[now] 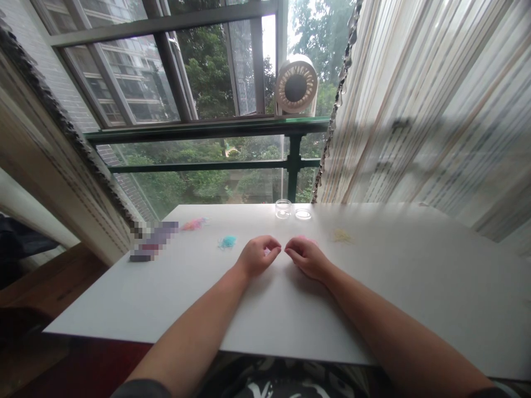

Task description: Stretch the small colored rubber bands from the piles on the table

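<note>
Currently a small pale pinkish-white scrap (266, 251) shows inside the curl of my left hand (259, 255), above the middle of the smooth white tabletop (290, 326); too small and covered to read its long axis or which way it points. Left thumb and forefinger bend towards each other around it; cannot tell whether they pinch it. My right hand (306, 257) is curled likewise, thumb near forefinger; cannot tell whether it grips anything. The two hands face each other, fingertips near but apart.

Axes: loose pink heap (306, 240) lies just beyond my right hand, partly hidden by it, visible strip running left to right. Loose turquoise-blue heap (228, 241), left of my left hand, is spread sideways. Loose pink-and-orange heap (194, 224), farther left, is elongated, far end slanting right. Loose pale-yellow heap (342, 236), right of my right hand, is also wider sideways.

Surroundings: clear round open-topped jar (283, 209) stands upright near the far edge; clear shallow round piece (303, 214) lies flat just beside it. Dark purplish oblong block (154, 241), pixelated, sits at far left, long axis running from near-left to far-right. Obstruction: my right hand, before the pink heap; the other heaps are unobstructed
</note>
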{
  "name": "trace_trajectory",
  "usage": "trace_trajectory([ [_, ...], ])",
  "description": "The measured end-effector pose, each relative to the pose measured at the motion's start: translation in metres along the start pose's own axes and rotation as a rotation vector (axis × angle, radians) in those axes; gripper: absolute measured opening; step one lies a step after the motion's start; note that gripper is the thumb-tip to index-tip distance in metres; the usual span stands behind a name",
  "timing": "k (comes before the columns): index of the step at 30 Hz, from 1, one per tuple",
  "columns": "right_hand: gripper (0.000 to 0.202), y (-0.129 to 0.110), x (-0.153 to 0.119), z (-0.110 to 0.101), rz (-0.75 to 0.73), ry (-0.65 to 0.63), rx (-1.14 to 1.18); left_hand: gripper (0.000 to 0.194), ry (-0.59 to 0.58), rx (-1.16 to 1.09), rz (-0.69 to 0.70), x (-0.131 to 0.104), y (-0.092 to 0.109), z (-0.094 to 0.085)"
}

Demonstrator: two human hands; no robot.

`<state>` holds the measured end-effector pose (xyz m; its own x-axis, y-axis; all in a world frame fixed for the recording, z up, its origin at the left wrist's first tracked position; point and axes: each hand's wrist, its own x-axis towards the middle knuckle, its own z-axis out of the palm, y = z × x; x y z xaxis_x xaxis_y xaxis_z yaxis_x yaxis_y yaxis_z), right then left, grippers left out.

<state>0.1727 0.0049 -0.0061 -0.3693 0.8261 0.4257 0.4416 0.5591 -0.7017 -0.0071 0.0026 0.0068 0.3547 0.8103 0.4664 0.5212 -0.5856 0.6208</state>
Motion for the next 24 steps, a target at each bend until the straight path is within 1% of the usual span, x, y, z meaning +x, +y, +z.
trace_trajectory([
  [5, 0.012, 0.0017, -0.0002, -0.0010, 0.006, 0.025, 0.035, 0.013, 0.020, -0.019, -0.021, -0.0002, -0.0010, 0.0000],
  [8, 0.009, 0.0033, -0.0010, 0.0001, 0.019, 0.029, 0.045, 0.013, 0.021, -0.024, -0.015, -0.0003, -0.0017, 0.0007],
  [15, 0.004, 0.0018, -0.0010, 0.0012, -0.011, 0.036, -0.006, 0.013, 0.015, -0.024, 0.007, 0.0001, -0.0021, 0.0025],
  [24, 0.005, 0.0047, -0.0002, 0.0017, -0.007, 0.052, -0.008, 0.014, -0.002, -0.035, -0.009, 0.0003, -0.0023, 0.0017],
])
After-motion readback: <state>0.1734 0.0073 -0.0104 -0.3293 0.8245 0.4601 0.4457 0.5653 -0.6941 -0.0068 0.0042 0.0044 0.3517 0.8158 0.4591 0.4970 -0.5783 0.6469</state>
